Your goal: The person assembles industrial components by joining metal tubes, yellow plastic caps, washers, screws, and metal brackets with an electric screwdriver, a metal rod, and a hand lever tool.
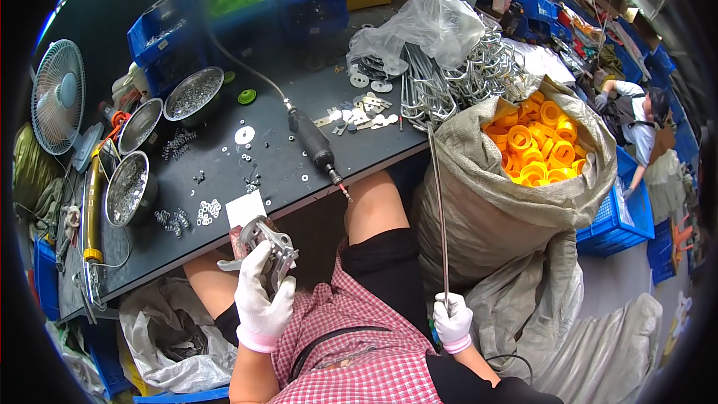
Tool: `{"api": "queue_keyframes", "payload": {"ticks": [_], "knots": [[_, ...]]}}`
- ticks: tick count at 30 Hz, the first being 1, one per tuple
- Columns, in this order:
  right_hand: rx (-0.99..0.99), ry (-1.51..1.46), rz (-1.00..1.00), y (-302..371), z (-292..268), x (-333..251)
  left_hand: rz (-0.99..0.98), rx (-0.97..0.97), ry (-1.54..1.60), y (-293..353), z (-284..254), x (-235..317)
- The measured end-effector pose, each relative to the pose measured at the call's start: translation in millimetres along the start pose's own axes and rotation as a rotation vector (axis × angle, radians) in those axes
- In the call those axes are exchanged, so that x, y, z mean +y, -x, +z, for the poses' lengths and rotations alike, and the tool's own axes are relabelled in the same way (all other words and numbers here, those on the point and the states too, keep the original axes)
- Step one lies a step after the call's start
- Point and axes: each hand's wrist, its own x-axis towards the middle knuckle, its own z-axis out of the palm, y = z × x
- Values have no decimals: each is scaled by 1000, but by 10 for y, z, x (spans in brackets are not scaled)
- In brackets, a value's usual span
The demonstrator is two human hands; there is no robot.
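The right hand [452, 322] in a white glove is low beside the big grey sack of orange plastic rings [540, 142], pinching a long thin metal rod [439, 217] that points up. The left hand [262, 295], also gloved, is raised and wrapped around a shiny metal bracket [271, 243], left of the sack, at the dark tabletop [284, 157] edge.

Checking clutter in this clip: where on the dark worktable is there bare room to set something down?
The worktable is barest between the round white disc and the hanging power driver, and behind it toward the blue bins. It is crowded at the steel bowls and metal rod pile.
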Motion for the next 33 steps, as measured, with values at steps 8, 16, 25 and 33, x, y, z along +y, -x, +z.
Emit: {"api": "queue_keyframes", "payload": {"ticks": [8, 16, 25, 33], "knots": [[-409, 156, -334, -865, 504, -1089, -26, 174, 178, -405, -76, 182], [-581, 200, -766, -992, 868, -1340, 4, 348, 34, -331, -485, 87], [-594, 360, -752, -911, 1036, -1430, 84, 351, -206, -339, -588, -36], [-605, 355, -666, -908, 1119, -1376, 163, 312, -605, -317, -592, -26]]}}
